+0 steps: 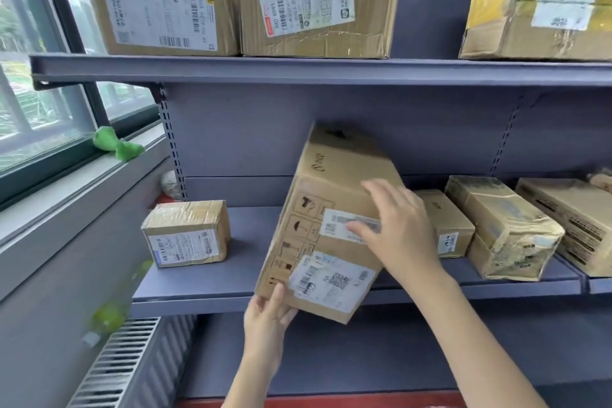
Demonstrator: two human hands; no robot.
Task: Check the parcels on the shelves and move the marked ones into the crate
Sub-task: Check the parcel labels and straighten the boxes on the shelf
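A long cardboard parcel [331, 195] with two white labels is tilted up off the middle shelf [205, 278], its near end over the shelf's front edge. My left hand [268, 318] grips its lower near corner, thumb on the front face. My right hand [397, 228] lies on its right side, fingers spread across the upper label. A small taped parcel [187, 233] stands to the left on the same shelf. No crate is in view.
Three more parcels [503, 225] crowd the middle shelf at right. The upper shelf [298, 71] carries three labelled boxes [162, 10]. A window with a green toy [116, 144] on its sill and a radiator [126, 364] are at left.
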